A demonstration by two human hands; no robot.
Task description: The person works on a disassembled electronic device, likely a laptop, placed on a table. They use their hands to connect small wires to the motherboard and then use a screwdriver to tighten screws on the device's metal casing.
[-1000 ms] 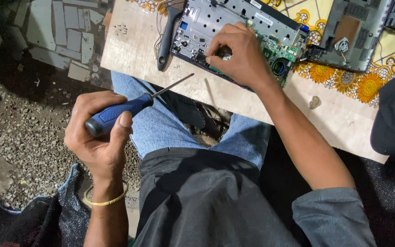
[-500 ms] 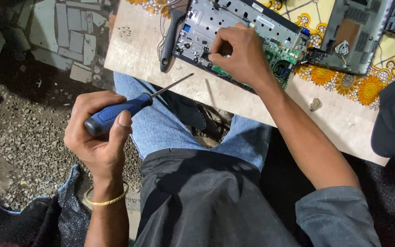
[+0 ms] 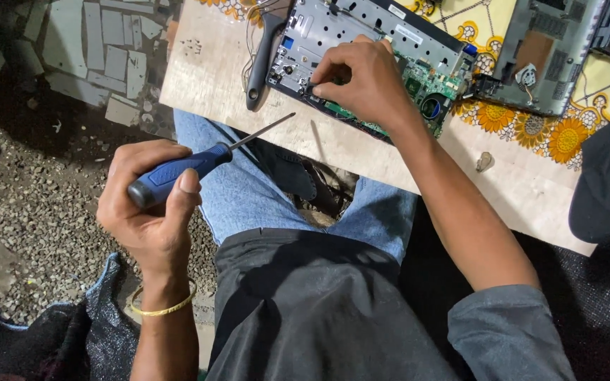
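Upper middle of the frame: right hand [image 3: 361,85] pinching at the circuit board [image 3: 390,49] edge.
Left hand [image 3: 146,212] clenched on the screwdriver [image 3: 192,166]; board looks stiff, fragile, best held by edges.

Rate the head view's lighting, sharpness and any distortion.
Head view: light falls brightest on the board and opened device; the gravel and lower corners sink into deep shadow. The left hand with the screwdriver and the right hand are sharp, without obvious motion blur. Slight wide-angle tilt.
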